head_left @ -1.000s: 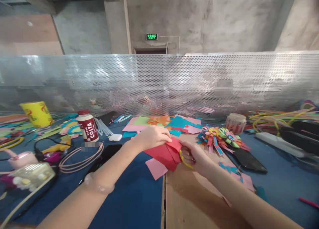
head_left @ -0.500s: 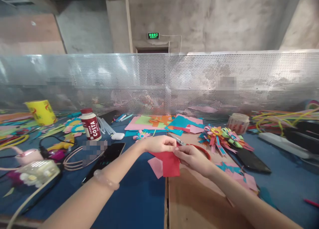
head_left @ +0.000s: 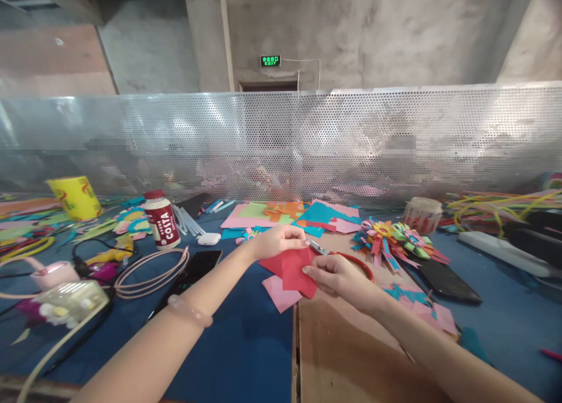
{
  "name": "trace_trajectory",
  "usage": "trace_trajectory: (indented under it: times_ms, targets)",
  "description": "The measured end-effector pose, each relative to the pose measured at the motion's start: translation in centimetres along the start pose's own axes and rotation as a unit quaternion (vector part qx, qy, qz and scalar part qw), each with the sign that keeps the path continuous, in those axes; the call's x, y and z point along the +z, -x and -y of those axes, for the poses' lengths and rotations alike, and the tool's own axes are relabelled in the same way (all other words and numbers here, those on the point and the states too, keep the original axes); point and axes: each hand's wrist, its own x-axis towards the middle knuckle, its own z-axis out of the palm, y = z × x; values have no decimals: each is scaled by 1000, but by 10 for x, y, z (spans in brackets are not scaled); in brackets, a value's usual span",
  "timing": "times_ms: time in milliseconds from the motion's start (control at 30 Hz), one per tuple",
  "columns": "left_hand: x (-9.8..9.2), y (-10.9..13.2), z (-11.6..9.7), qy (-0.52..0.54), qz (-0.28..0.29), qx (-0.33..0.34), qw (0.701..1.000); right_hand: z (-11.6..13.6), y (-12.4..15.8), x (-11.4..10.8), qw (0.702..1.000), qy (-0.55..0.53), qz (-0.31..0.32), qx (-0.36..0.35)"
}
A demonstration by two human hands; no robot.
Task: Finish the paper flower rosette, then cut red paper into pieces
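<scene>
Head view: left hand and right hand pinch the paper, fingertips closed. Scissors, unseen a second ago, lie just beyond the right fingers.

I see a craft workshop, industrial bldg. Concrete walls, exit sign, metal divider; bench w/ paper scraps.

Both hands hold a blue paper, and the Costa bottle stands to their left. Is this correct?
No. The paper is red, not blue; the head view shows it. The left hand and right hand both hold it, and the bottle stands to their left.
</scene>
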Motion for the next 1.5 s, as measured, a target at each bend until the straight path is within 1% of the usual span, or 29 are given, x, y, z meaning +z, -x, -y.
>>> trace_trajectory:
  times_ms: [67, 200, 367, 500, 567, 633, 700, 767, 900, 1000, 1133, 1233, 1300, 1367, 1433, 1500]
  targets:
    - [-2, 0, 3, -11, -10, -3, 1000, 1, 0, 0, 1000, -6, 1, 1]
    - [-4, 0, 6, -8, -15, -5, 1000, 3, 0, -1, 1000, 21, -2, 9]
    - [-7, 1, 6, -6, -27, -14, 1000, 3, 0, -1, 997, 79, -24, 4]
    - [-9, 1, 8, -19, -36, -4, 999, 1, -2, 0, 989, 137, -49, -6]
    - [-9, 0, 9, -22, -36, -5, 999, 1, -3, 0, 980, 186, -73, -18]
    - [-9, 0, 11, -26, -36, -11, 999, 0, -5, 1, 964, 243, -108, -22]
    - [-9, 0, 14, -33, -39, -15, 999, 0, -5, 2, 947, 292, -136, -13]
    - [-9, 0, 16, -40, -40, -17, 998, -1, -6, 3, 934, 324, -149, -2]
    - [-13, 2, 14, -48, -30, -22, 998, -2, -7, 3, 927, 345, -150, -3]
    - [-17, 5, 10, -41, -30, -31, 998, -3, -8, 3, 932, 334, -142, -9]
    - [-16, 5, 8, -42, -32, -35, 998, -3, -8, 3, 939, 316, -133, 4]
    - [-15, 3, 11, -44, -29, -44, 998, -4, -9, 4, 935, 333, -122, 2]
    - [-18, 3, 15, -48, -32, -48, 997, -5, -9, 5, 922, 369, -115, 6]
    - [-26, 7, 21, -58, -51, -61, 995, -7, -10, 5, 899, 424, -106, 21]
    - [-39, 13, 29, -64, -75, -93, 991, -8, -10, 4, 877, 467, -105, 36]
    - [-52, 19, 39, -59, -66, -135, 987, -10, -10, 2, 859, 495, -125, 52]
